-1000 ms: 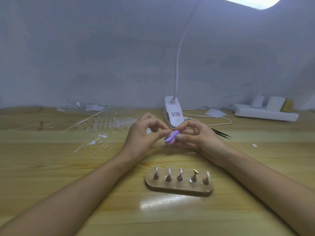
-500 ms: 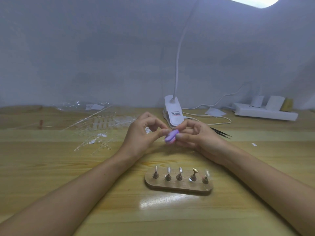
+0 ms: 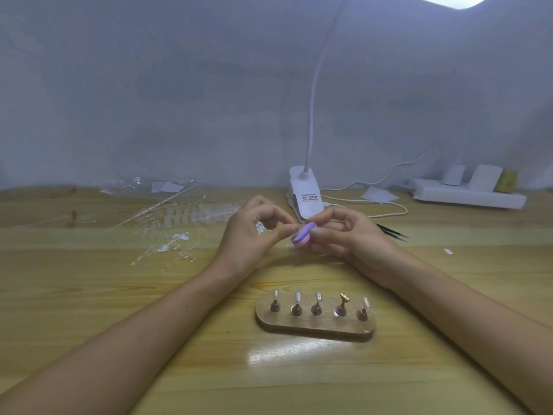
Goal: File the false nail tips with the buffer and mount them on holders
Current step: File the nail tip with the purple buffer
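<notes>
- Right hand pinches the purple buffer between thumb and fingertips, held above the table. The buffer is tilted, with its far end higher.
- Left hand has curled fingers, with thumb and forefinger pressed together right at the buffer's left end. Can't tell if a nail tip sits between them, too small to see.
- Both hands meet mid-table. The forearms run in from the bottom corners.
- The wooden base lies flat on the table, nearer than the hands and just right of centre. It has five holders in a row.
- Holders 1–3 from the left stand upright, each with a small pale tip on top.
- Holder 4 leans right and shows a gold head.
- Holder 5 carries a clear tip.
- Clear nail tip strips and loose sprues are scattered left of the hands. A clear plastic bag lies behind them near the wall.
- The white clip lamp stands just behind the hands, with its gooseneck running up out of frame.
- Black tweezers lie right of the right hand.
- A white power strip with plugs sits far right by the wall.
</notes>
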